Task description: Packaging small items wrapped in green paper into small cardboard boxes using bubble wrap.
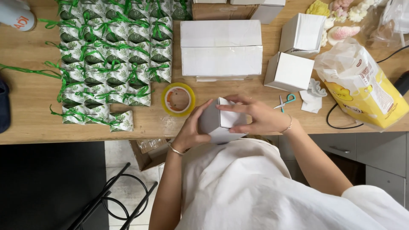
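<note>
A small white cardboard box [222,121] is held between both hands at the front edge of the wooden table [30,106]. My left hand [192,127] cups its left side. My right hand [255,116] lies over its top and right side, fingers on the lid flap. A roll of clear tape with a yellow core [178,99] lies just left of the box. Small teal-handled scissors [285,101] lie just right of my right hand.
Rows of green-ribboned leaf-print packets [110,55] fill the table's left. A large white box [221,49] and two small white boxes [289,70] [303,33] stand behind. A yellow and white bag [362,83], pastel shell shapes [341,17] and a black cable [336,119] lie right.
</note>
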